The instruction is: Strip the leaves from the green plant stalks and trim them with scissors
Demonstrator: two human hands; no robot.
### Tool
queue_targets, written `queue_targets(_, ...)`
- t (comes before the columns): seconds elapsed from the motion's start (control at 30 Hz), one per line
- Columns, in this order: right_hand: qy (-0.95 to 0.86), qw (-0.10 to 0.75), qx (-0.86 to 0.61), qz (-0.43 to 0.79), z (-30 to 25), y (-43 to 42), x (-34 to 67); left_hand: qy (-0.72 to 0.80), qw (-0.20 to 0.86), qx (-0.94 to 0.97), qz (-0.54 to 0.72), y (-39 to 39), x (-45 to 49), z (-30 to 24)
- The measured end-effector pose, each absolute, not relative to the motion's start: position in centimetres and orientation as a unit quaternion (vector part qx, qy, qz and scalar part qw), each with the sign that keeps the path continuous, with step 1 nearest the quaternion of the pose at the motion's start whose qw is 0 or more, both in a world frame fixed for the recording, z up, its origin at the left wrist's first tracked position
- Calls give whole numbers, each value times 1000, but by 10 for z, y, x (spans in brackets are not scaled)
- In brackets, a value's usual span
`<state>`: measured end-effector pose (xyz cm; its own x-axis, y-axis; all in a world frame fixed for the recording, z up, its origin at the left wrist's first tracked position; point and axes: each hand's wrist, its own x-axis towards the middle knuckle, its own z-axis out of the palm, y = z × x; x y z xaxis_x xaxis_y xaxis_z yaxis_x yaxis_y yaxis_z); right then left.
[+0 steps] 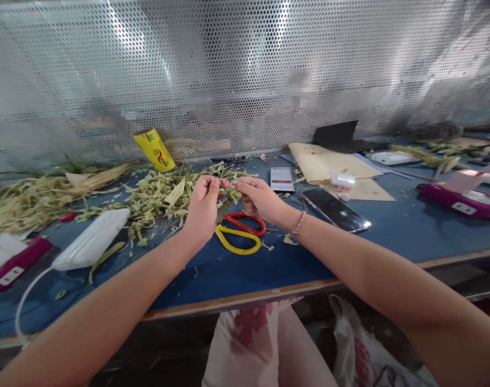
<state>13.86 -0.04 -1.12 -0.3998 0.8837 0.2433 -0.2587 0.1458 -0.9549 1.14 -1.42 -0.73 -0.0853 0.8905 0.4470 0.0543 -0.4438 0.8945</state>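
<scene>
My left hand (pixel 204 207) and my right hand (pixel 263 199) meet above the blue table, both closed in a pinch. Between their fingertips is a small piece of pale green plant (pixel 233 194), partly hidden by the fingers. A heap of similar dried green plant pieces (pixel 156 196) lies just behind and to the left of my left hand. Directly below my hands rest scissors with one red and one yellow handle loop (pixel 239 244); their blades are mostly hidden.
A smartphone (pixel 336 209), brown paper (pixel 329 164) and a small card (pixel 282 179) lie to the right. On the left are a white power bank (pixel 92 239) with a cable and a purple device (pixel 17 266). A yellow tube (pixel 154 150) leans near the perforated metal wall (pixel 237 54).
</scene>
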Motion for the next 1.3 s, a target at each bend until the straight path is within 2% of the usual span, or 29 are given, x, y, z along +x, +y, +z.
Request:
queue_targets(0.1,-567,491,-265,606,-11,0,137,375,364,586,620,-12,11,-8)
queue_targets(0.33,-576,499,-269,589,-12,0,136,354,287,668,589,-12,5,-1)
queue_targets(0.63,-571,512,-267,584,-9,4,140,317,424,632,566,-11,4,2)
queue_targets(0.83,-569,511,-263,588,-8,3,140,293,439,613,589,-13,4,4)
queue_targets(0.93,-606,510,-256,555,-10,4,143,296,439,613,587,-14,4,6)
queue_targets(1.13,-719,480,-287,413,-13,9,148,321,489,603,542,-13,3,5)
queue_targets(1.3,-741,477,-305,361,-12,10,150,373,371,669,526,-9,3,0)
